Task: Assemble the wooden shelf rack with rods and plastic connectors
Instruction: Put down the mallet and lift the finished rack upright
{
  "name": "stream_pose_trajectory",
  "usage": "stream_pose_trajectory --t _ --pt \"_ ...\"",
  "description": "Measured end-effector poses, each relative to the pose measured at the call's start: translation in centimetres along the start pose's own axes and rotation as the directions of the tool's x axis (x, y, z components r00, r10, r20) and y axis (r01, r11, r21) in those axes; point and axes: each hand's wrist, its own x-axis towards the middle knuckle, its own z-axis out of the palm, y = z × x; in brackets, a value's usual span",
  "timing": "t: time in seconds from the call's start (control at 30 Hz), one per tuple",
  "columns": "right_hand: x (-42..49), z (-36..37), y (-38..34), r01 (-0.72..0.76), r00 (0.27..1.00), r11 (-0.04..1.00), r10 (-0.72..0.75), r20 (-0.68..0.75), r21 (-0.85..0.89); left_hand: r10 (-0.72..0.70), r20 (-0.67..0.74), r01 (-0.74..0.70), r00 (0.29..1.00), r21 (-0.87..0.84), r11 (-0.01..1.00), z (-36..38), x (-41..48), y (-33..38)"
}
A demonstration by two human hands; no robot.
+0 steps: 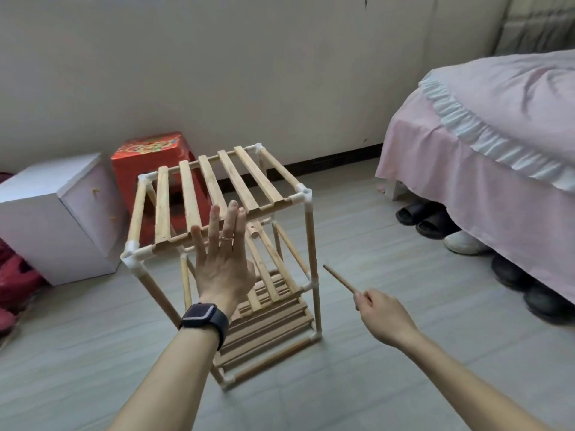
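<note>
Now straight left fingers hover at the rack; right fingers pinch a rod.

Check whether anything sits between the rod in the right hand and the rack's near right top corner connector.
Nothing visible does. The rod in the right hand has open air up to the connector. The left hand is spread at the front rail, left of that line.

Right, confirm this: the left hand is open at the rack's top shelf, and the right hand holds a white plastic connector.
One error: the head view shows the right hand holding a thin wooden rod, not a connector. The left hand is indeed open at the rack's top shelf.
</note>
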Motion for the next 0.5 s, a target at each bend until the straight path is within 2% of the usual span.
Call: stream_pose_trajectory --t 0.1,0.2,0.27,0.33,0.37,0.4,0.43,0.5 --pt "0.1 4.0 2.8 -0.078 0.989 0.996 0.081 0.123 -0.034 -0.007 -0.084 0.004 0.996 -0.032 0.999 0.9 0.6 -0.8" --pt "0.2 6.2 3.2 -0.053 0.979 0.998 0.057 0.194 -0.026 0.046 -0.156 -0.05 0.987 -0.018 0.999 1.9 0.3 -1.9" --pt "0.4 7.0 2.5 -0.03 0.978 0.999 0.026 0.207 0.019 0.217 -0.165 -0.214 0.962 0.033 0.976 3.3 -1.2 -2.8" --pt "0.7 7.2 1.5 0.01 0.982 0.997 -0.024 0.188 0.074 0.407 -0.073 -0.403 0.91 0.061 0.913 5.0 -3.5 -2.9" --pt "0.9 7.2 0.9 0.043 0.984 0.994 -0.06 0.169 0.102 0.426 0.006 -0.426 0.905 0.028 0.904 5.8 -4.3 -2.7" --pt "1.1 7.2 0.3 0.083 0.984 0.988 -0.102 0.145 0.129 0.377 0.107 -0.376 0.92 -0.032 0.926 6.7 -4.8 -2.4" --pt "1.3 7.2 -0.4 0.126 0.983 0.98 -0.144 0.113 0.152 0.281 0.222 -0.268 0.934 -0.088 0.959 7.6 -4.9 -1.9" --pt "2.2 7.4 -1.9 0.201 0.977 0.966 -0.21 0.041 0.163 0.043 0.413 0.024 0.91 -0.157 0.987 9.7 -3.3 -1.1"
